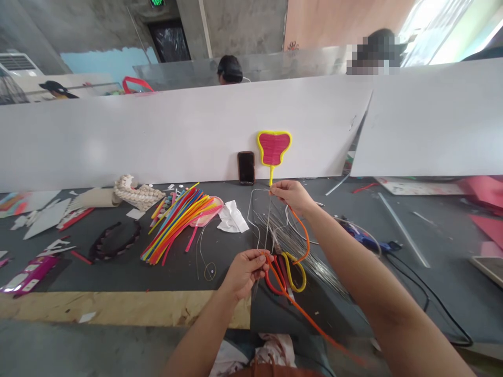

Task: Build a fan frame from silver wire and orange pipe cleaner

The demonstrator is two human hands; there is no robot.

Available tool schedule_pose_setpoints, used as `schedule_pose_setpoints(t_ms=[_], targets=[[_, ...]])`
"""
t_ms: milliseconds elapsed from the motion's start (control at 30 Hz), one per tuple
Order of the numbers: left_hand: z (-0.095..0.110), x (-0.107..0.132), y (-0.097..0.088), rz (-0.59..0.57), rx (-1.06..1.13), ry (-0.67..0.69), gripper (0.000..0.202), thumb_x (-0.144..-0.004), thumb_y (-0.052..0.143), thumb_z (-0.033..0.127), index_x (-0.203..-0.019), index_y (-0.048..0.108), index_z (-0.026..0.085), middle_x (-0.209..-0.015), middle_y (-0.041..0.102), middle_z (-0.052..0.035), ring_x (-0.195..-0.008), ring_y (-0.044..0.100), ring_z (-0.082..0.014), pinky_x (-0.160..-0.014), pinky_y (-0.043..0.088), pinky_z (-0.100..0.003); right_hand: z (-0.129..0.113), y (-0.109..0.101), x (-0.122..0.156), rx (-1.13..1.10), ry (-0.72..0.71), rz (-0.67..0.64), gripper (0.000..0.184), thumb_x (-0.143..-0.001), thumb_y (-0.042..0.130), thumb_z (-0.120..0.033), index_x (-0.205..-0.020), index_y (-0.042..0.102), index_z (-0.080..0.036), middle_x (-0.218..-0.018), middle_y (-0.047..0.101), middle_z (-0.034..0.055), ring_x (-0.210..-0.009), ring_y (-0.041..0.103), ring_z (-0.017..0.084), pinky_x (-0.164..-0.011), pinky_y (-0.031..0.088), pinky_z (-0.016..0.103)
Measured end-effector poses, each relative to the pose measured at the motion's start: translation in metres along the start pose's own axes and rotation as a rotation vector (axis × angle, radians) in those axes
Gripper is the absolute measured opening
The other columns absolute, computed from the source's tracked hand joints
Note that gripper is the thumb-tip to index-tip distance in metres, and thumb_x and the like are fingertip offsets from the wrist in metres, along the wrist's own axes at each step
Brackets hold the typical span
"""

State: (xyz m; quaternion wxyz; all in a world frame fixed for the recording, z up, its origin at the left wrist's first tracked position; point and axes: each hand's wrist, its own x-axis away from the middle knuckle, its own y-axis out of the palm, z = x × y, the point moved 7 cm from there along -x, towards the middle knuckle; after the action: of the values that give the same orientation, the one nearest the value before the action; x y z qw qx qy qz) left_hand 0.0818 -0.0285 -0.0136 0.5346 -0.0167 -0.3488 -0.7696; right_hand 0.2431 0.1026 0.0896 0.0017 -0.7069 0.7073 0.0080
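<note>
My left hand is closed in a pinch on the lower end of a bent wire frame, together with an orange pipe-cleaner-like strand. One length of the strand trails down to the right, past the table edge. My right hand pinches the top of the frame; another orange length loops down beneath it. Below my hands lie scissors with red and yellow handles. A bundle of loose straight wires spreads to their right. Behind my right hand stands a small yellow-edged, dark pink fan shape.
A phone leans on the white partition. Colourful strands, crumpled white paper and a dark braided headband lie left. A blue tool with a black cable lies right. People sit beyond the partition.
</note>
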Motion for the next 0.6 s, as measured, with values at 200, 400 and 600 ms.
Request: schedule_pose_setpoints(t_ms=[200, 400, 600], targets=[[0.007, 0.001, -0.005, 0.072, -0.263, 0.163, 0.024, -0.068, 0.071, 0.029, -0.081, 0.067, 0.010, -0.072, 0.067, -0.0073, -0.053, 0.056, -0.0091, -0.046, 0.042, -0.018, 0.014, -0.003, -0.001, -0.049, 0.070, -0.019, 0.021, -0.057, 0.074, -0.031, -0.065, 0.061, -0.016, -0.064, 0.061, 0.0011, -0.045, 0.035, 0.005, -0.038, 0.022, 0.020], [0.011, 0.008, -0.004, 0.106, -0.352, 0.228, 0.023, -0.067, 0.070, 0.032, -0.077, 0.067, 0.012, -0.058, 0.063, -0.0031, -0.048, 0.052, -0.0092, -0.045, 0.042, -0.020, 0.020, -0.002, 0.001, -0.077, 0.103, -0.057, 0.026, -0.055, 0.076, -0.035, -0.065, 0.061, -0.016, -0.065, 0.061, 0.0018, -0.046, 0.036, 0.005, -0.038, 0.022, 0.020], [-0.007, 0.015, -0.006, 0.082, -0.190, 0.145, 0.023, -0.068, 0.070, 0.030, -0.080, 0.067, 0.011, -0.072, 0.067, -0.0071, -0.052, 0.054, -0.0088, -0.044, 0.042, -0.019, 0.018, 0.010, 0.011, -0.090, 0.002, -0.049, 0.029, -0.059, 0.071, -0.039, -0.074, 0.061, -0.016, -0.067, 0.061, -0.0006, -0.047, 0.037, 0.005, -0.043, 0.027, 0.021]])
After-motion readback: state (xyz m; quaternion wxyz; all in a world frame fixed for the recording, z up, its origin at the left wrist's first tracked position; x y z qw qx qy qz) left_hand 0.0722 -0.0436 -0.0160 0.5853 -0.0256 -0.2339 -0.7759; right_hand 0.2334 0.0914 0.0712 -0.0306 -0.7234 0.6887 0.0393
